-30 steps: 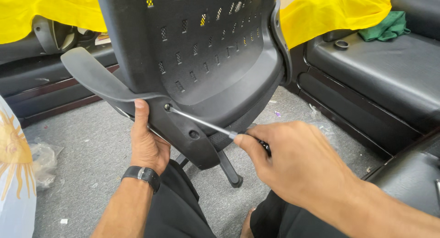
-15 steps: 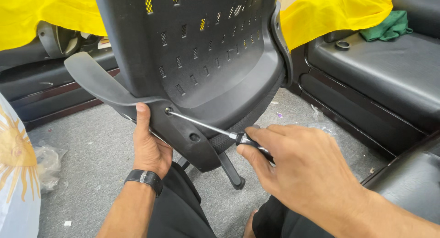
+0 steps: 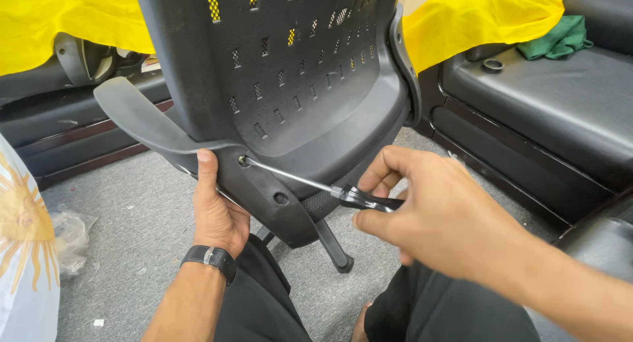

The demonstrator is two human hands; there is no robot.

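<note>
**Screwdriver seated in the chair's armrest bracket**

The right hand (image 3: 438, 213) is pinching the dark handle of a screwdriver (image 3: 343, 194), thumb and fingertips closed around it, the other fingers curling loosely behind. Its thin metal shaft is running up and to the left, with the tip sitting in a screw hole (image 3: 242, 161) on the black bracket where the armrest (image 3: 142, 121) is joining the office chair (image 3: 290, 85). The left hand (image 3: 217, 213) is gripping that same bracket from below, fingers wrapped behind it and thumb pressed up along its edge just beside the hole; a black watch (image 3: 210, 257) is sitting on the wrist.

Compared with a second ago, the right hand is holding the tool further back and lower, with the fingers shifted on the handle, while the tip is staying in the same hole and the left hand is keeping its hold. That reads as one more regrip in the turning of the screw, so the fastening is likely still underway rather than finished. A second hole lower on the bracket is showing nothing in it.

The chair is standing on grey carpet (image 3: 132, 236) speckled with small scraps. Black leather sofas (image 3: 547, 118) are flanking it, with yellow cloth (image 3: 475, 19) draped over their backs, a green rag (image 3: 557, 40) and a small dark ring on the right-hand seat, and crumpled plastic wrap (image 3: 66, 240) lying at the left.
</note>
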